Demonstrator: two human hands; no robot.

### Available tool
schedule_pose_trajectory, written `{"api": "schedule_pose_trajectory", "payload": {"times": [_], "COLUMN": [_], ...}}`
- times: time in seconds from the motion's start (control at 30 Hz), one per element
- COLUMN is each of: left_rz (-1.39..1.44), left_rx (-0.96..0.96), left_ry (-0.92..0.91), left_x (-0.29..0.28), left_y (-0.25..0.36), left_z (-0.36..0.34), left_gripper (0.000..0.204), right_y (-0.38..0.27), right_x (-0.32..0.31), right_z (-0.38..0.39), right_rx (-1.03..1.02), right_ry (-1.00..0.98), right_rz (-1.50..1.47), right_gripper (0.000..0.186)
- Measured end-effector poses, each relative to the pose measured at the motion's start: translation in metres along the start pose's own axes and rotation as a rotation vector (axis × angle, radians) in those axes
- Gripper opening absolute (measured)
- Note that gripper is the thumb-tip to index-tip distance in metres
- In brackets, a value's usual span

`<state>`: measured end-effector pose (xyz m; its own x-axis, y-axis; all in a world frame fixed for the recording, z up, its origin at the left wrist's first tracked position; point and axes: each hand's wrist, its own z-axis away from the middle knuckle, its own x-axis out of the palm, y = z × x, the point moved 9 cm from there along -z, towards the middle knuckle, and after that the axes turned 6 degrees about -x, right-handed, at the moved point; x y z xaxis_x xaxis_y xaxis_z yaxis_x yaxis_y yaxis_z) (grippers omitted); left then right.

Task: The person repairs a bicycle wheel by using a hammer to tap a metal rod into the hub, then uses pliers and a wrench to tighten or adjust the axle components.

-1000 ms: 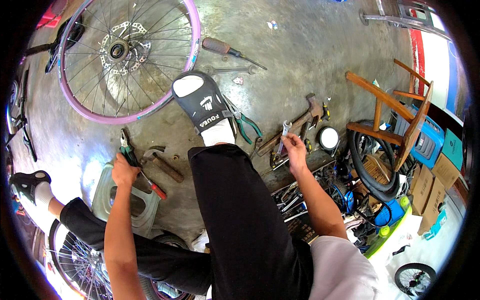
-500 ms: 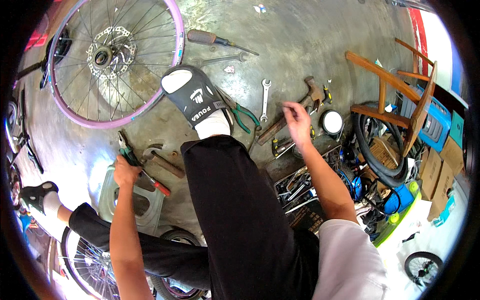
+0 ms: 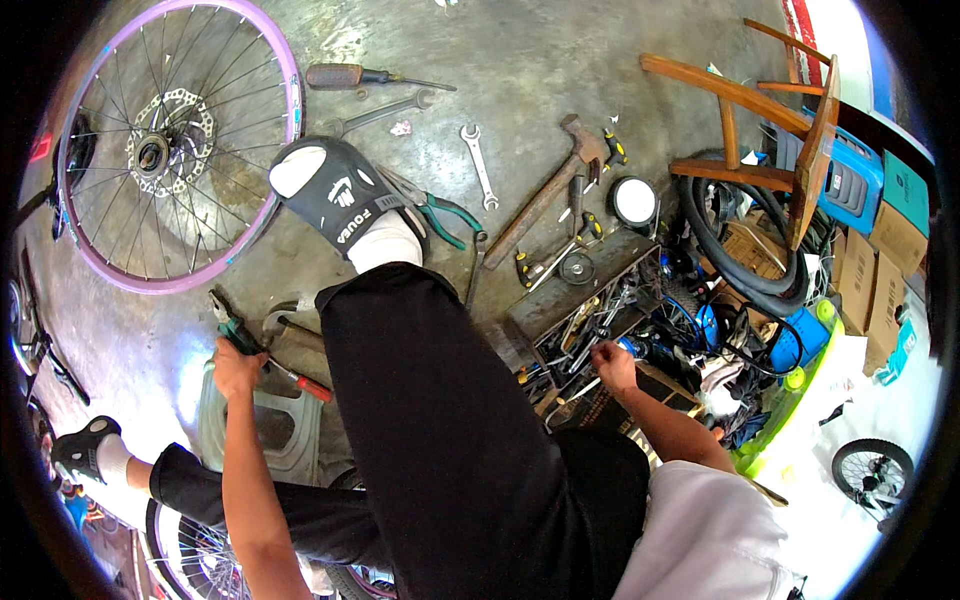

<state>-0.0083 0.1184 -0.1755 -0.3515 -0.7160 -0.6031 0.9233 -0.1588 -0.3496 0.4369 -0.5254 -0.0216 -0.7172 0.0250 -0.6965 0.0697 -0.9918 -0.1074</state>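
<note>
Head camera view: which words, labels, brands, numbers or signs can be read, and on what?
Lettering is not copied here, only located.
Black right sandal: large pale lettering and a logo, legible.
Brown cardboard boxes: printing, too small to read.
Teal box: small mark, too small to read.
Purple wheel rim: decals, too small to read.

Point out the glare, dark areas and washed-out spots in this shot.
In the head view, glare whitens the floor left of the left hand; in the same head view, the pale surface at lower right is nearly blown out, the black trousers show little detail, and a black fisheye border swallows the corners.
</note>
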Motion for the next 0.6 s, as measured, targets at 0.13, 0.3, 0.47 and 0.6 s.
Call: {"api": "schedule_pose_trajectory", "payload": {"times": [0.13, 0.3, 0.47, 0.6], "left_rz": [-0.011, -0.022, -0.004, -0.029], "left_rx": [-0.008, 0.007, 0.008, 0.005], "left_ry": [-0.023, -0.005, -0.012, -0.027], "left_x": [0.001, 0.002, 0.004, -0.001], "left_y": [0.002, 0.002, -0.001, 0.008], "left_z": [0.0, -0.001, -0.003, 0.002], "left_gripper": [0.081, 0.081, 0.081, 0.082], "right_y": [0.044, 0.009, -0.024, -0.018], "right_x": [0.038, 0.038, -0.022, -0.022], "right_z": [0.01, 0.0, -0.051, -0.118], "right_rx": [0.151, 0.056, -0.237, -0.104], "right_ry": [-0.184, -0.129, 0.389, 0.296], "right_rz": [0.007, 0.047, 0.241, 0.426], "right_gripper": [0.022, 0.018, 0.015, 0.022]}}
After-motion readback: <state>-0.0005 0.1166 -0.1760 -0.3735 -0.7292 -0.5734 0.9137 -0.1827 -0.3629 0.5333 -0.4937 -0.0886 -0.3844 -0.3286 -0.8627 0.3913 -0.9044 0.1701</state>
